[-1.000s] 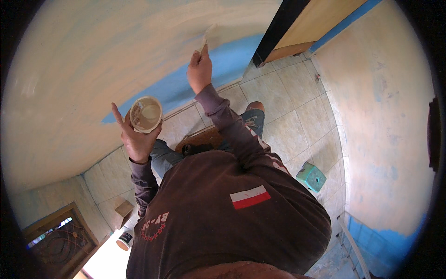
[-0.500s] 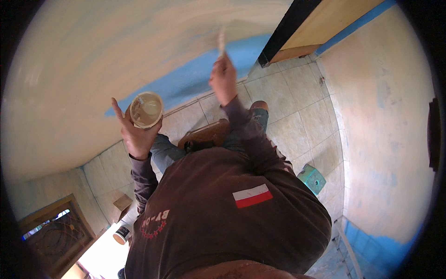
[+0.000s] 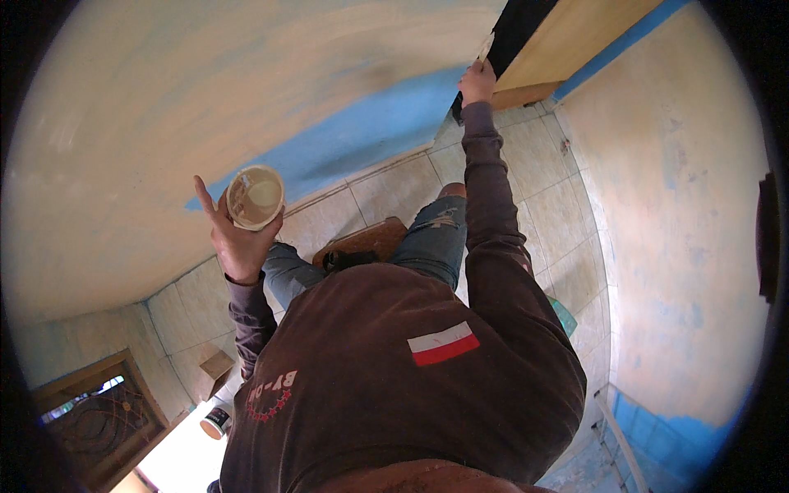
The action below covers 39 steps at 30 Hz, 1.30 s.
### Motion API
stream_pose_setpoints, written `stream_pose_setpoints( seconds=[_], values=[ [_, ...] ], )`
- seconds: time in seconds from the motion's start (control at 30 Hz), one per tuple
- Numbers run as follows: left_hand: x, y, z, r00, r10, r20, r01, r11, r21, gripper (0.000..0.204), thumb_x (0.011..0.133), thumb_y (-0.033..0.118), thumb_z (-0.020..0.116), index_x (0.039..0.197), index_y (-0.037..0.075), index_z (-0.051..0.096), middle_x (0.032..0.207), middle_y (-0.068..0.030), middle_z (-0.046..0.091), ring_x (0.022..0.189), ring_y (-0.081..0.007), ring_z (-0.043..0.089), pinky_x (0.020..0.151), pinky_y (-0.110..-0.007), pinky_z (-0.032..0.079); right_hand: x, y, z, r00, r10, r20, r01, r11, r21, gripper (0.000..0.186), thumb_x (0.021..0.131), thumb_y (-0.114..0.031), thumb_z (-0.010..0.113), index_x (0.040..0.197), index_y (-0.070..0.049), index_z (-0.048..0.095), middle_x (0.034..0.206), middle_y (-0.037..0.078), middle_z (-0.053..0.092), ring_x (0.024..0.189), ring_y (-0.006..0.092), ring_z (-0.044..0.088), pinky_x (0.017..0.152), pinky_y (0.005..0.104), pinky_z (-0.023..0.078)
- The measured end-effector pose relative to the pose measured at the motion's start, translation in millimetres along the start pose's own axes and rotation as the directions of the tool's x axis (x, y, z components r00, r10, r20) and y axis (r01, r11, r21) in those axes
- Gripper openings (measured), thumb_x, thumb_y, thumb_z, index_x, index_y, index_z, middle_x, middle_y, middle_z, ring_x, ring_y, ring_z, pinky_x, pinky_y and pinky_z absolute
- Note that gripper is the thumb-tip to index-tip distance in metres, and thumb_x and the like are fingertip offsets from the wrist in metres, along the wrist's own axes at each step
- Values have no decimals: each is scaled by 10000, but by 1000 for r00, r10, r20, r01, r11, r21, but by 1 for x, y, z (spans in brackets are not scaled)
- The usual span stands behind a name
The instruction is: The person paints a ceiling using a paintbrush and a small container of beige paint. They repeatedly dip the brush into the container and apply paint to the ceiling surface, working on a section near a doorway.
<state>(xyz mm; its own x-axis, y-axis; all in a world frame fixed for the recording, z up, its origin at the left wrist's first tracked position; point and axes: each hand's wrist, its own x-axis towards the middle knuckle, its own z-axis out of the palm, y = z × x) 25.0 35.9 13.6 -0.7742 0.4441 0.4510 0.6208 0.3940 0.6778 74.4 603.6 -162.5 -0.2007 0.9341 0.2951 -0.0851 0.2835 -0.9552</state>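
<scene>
My left hand (image 3: 238,246) grips a round, open-topped plastic tub (image 3: 256,197) with pale paint inside; the forefinger points away from it. At the end of my outstretched right arm, my right hand (image 3: 477,84) is closed around a slim, pale paintbrush (image 3: 486,49). The brush lies where the cream and blue painted wall (image 3: 353,135) meets a black door frame (image 3: 519,37). Whether its tip touches the wall or the frame I cannot tell.
Below me is a brown wooden board or seat (image 3: 370,240) on the tiled floor (image 3: 534,193). A green plastic stool (image 3: 564,316) is partly hidden by my right side. To the lower left are a small container (image 3: 215,421) and a framed window (image 3: 103,419). Another patchy wall (image 3: 674,205) rises at right.
My right hand has moved right with the paintbrush, from over the blue wall patch to the door frame's edge, and the arm has straightened. The left hand and tub have barely shifted.
</scene>
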Motion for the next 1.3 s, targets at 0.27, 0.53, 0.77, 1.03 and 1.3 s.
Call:
stream_pose_setpoints(
  seconds=[0.27, 0.53, 0.77, 1.03, 1.3],
  values=[
    [1, 7, -5, 999, 32, 17, -32, 999, 16, 1317, 692, 163, 907, 1588, 61, -53, 1168, -201, 676, 1089, -292, 683, 920, -391, 565, -125, -45, 56, 987, 58, 148, -41, 993, -112, 415, 998, -148, 457, 1330, 92, 520, 859, 240, 654, 728, 345, 638, 668, 439, 502],
    [1, 8, -9, 999, 39, 28, -39, 999, 31, 1321, 683, 168, 912, 1589, 60, -42, 1167, -200, 676, 1080, -291, 685, 917, -389, 568, -181, -103, 24, 917, 292, 272, -366, 887, 280, 325, 1026, -196, 481, 1295, -24, 543, 739, 51, 519, 591, 163, 522, 529, 331, 450],
    [2, 8, -5, 997, 69, 17, -70, 996, 59, 1318, 684, 159, 911, 1589, 51, -40, 1166, -196, 676, 1074, -287, 684, 919, -387, 565, -46, -42, -8, 996, 1, -92, -15, 990, -143, 291, 988, -156, 485, 1118, 88, 577, 844, 261, 642, 747, 384, 639, 714, 468, 494],
    [3, 15, -9, 996, 77, 52, -81, 993, 85, 1316, 684, 156, 909, 1589, 47, -41, 1158, -192, 680, 1070, -294, 686, 925, -389, 558, -78, -102, 44, 992, -127, -4, 121, 959, -257, 490, 977, -161, 501, 1366, 136, 473, 1128, 365, 629, 1070, 464, 636, 887, 516, 492],
    [8, 25, -11, 994, 88, 70, -93, 993, 70, 1321, 680, 171, 912, 1590, 52, -37, 1170, -200, 673, 1080, -297, 682, 925, -387, 557, -80, -92, 28, 958, -211, -196, 151, 947, -282, 461, 970, -136, 465, 1351, 124, 465, 1057, 379, 636, 1018, 509, 625, 848, 545, 498]
  ],
)
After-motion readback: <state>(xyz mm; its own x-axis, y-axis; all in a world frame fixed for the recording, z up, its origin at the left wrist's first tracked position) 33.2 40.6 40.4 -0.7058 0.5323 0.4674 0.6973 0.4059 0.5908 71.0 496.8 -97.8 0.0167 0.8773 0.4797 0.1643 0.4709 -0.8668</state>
